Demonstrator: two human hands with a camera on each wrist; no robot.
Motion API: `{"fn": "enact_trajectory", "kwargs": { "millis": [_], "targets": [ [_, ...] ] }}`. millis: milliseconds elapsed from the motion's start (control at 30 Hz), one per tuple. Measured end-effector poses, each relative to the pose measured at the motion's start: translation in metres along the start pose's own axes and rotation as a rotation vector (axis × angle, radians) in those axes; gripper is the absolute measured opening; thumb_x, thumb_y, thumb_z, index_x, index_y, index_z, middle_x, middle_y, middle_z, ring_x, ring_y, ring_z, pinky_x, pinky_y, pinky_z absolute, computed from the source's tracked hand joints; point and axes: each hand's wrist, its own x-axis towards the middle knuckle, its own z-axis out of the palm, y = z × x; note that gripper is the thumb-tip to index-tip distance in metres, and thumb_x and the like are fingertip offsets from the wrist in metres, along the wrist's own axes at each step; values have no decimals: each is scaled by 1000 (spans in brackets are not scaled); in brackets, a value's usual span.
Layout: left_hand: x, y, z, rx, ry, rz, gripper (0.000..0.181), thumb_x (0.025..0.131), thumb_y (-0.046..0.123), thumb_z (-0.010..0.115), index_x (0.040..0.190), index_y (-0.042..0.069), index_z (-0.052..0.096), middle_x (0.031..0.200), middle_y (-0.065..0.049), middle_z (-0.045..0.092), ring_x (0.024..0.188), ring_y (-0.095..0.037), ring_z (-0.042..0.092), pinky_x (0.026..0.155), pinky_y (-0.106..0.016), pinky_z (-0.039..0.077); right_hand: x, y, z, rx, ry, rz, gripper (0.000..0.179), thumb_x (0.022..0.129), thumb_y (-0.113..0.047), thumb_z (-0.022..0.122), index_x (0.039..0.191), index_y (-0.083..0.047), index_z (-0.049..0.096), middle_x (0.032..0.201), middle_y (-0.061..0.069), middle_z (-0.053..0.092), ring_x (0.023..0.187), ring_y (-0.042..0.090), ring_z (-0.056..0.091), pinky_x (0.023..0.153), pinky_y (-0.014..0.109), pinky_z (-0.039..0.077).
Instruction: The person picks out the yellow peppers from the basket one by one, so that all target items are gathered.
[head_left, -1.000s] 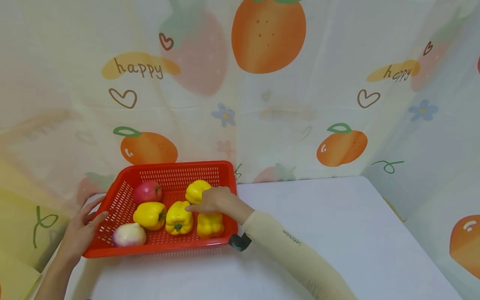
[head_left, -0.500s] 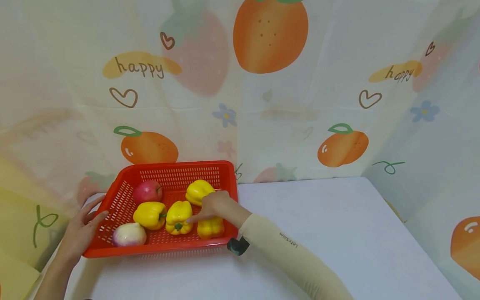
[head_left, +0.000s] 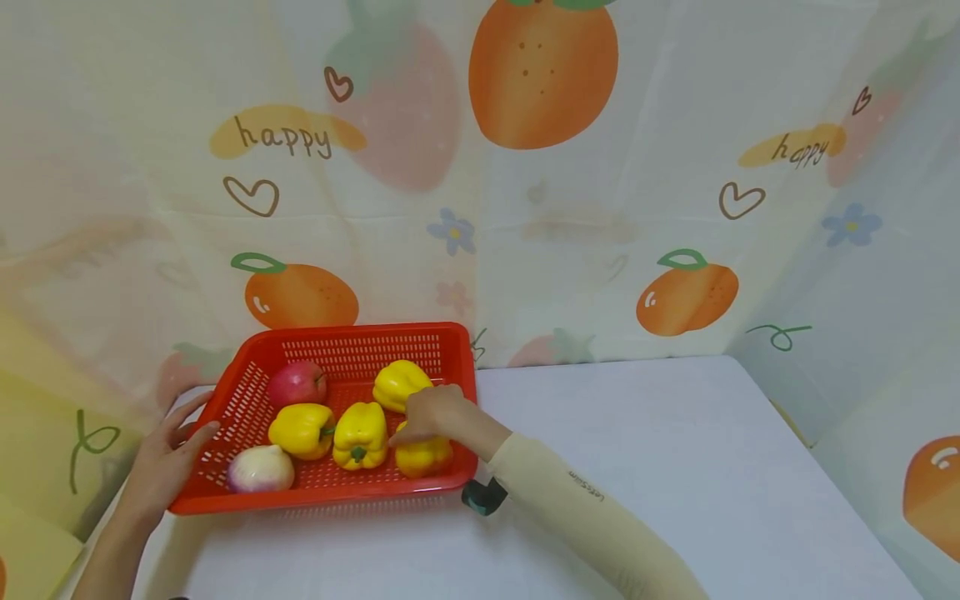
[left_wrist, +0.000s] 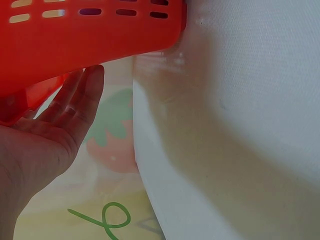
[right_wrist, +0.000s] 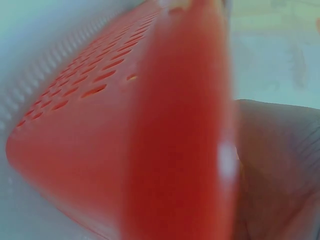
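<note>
In the head view my left hand (head_left: 163, 462) holds the left rim of a red plastic basket (head_left: 330, 497); the left wrist view shows its fingers (left_wrist: 82, 107) under the rim. Reaching over the basket's right side, my right hand (head_left: 438, 412) grips a yellow bell pepper (head_left: 423, 461) in the front right corner. Its thumb lies along the pepper's left side, and the other fingers are hidden. Close beside are another yellow bell pepper (head_left: 401, 383) behind and one (head_left: 361, 437) to the left. In the right wrist view the basket's wall covers most of my right hand (right_wrist: 280, 160).
The basket also holds a red apple (head_left: 296, 385), a further yellow bell pepper (head_left: 302, 431) and a white-and-purple turnip (head_left: 261, 471). It stands on a white table (head_left: 600, 433), near a patterned curtain (head_left: 547, 275) at the back.
My right hand has come down and slightly nearer, from above the right-hand peppers onto the front right one, its thumb moving off the middle pepper. My left hand has stayed on the basket.
</note>
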Motion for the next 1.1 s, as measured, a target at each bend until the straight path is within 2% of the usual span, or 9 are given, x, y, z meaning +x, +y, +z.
{"fn": "enact_trajectory", "kwargs": {
  "millis": [267,333,433,500,600,733,867,1100],
  "targets": [
    [0,-1,-1,-1,6,15,60,103,31,48,154,7,27,135,-43,41,76,14,51,62,-19,51,-7,7,-6,1,46,-89,39,83,-61,65,81,-22,65,68,-7,59,72,8,55,65,22,40],
    [0,-1,-1,0,6,12,60,103,32,47,154,8,27,135,-44,40,76,14,51,62,-19,52,-7,9,-7,3,49,-116,38,83,-60,66,87,-22,69,69,-8,60,73,7,55,66,22,41],
    [0,0,-1,-4,2,7,60,103,33,47,154,8,27,136,-44,40,77,15,50,62,-19,52,-8,12,-10,11,50,-145,41,84,-58,67,107,-25,72,78,-10,63,79,8,55,69,24,42],
    [0,-1,-1,-4,3,4,61,103,34,47,154,9,27,136,-44,40,77,15,50,63,-19,52,-8,13,-12,17,55,-156,48,84,-57,67,121,-27,69,90,-11,66,86,8,56,73,26,45],
    [1,-1,-1,-5,5,5,61,103,34,47,155,10,27,136,-44,39,77,15,50,63,-19,52,-9,16,-15,43,73,-172,54,84,-55,67,130,-26,64,110,-8,68,96,11,57,82,31,48],
    [1,-2,-1,-1,8,7,61,103,34,47,155,10,27,136,-44,40,76,15,51,63,-19,52,-12,21,-19,106,93,-204,58,83,-52,70,133,-24,62,122,-4,66,103,13,57,87,33,50],
    [1,-3,0,-1,5,5,60,103,34,47,155,10,27,135,-44,40,76,15,50,63,-19,51,-16,25,-24,153,106,-249,61,81,-50,74,132,-21,62,123,-1,63,101,12,55,83,28,51],
    [0,-4,0,-3,2,2,61,103,36,48,155,11,27,135,-44,40,75,13,51,62,-20,52,-22,29,-30,209,156,-292,54,78,-39,80,125,-20,61,120,0,61,101,12,55,78,22,51]
  ]
}}
